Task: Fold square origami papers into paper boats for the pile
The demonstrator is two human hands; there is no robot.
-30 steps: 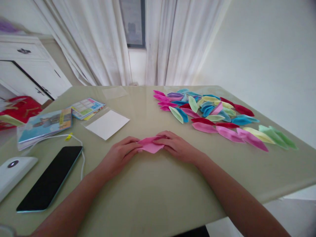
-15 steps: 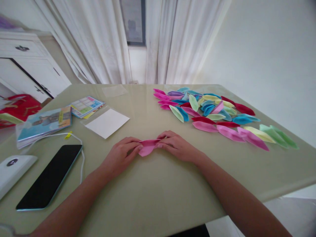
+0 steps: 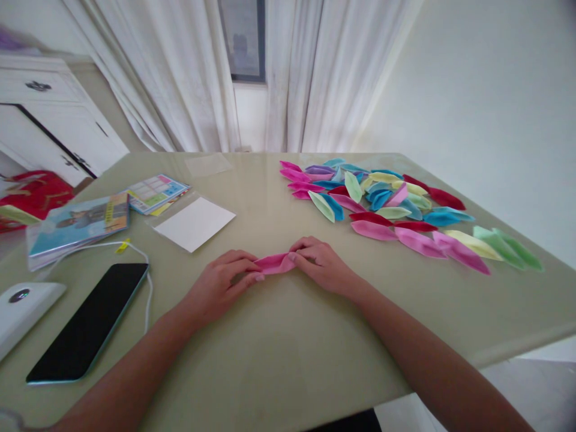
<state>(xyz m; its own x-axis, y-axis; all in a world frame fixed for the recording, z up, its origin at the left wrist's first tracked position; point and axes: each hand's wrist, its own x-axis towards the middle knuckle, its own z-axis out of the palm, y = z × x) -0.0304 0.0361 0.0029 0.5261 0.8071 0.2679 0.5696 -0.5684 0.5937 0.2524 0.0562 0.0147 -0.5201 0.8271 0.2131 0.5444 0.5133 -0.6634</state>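
Between my hands, near the middle of the table, is a pink folded paper piece [image 3: 274, 264], long and narrow with pointed ends. My left hand [image 3: 225, 279] is closed on its left end, with the thumb along the near side. At the other end, my right hand [image 3: 319, 264] pinches the paper between thumb and fingers. To the right lies a spread of similar folded paper pieces [image 3: 418, 242] in pink, red, blue, green, yellow and purple, apart from my hands.
On the left of the table [image 3: 288, 360] lie a black-screened phone [image 3: 90, 324], a white device [image 3: 27, 312] with a cable, and a booklet [image 3: 85, 222]. A white sheet [image 3: 195, 223] in a clear sleeve lies beyond my left hand. Curtains [image 3: 180, 72] hang behind.
The near flap of the pink paper, which hung down toward me, is now folded up, making the piece narrower. My right thumb has moved up onto the folded edge.
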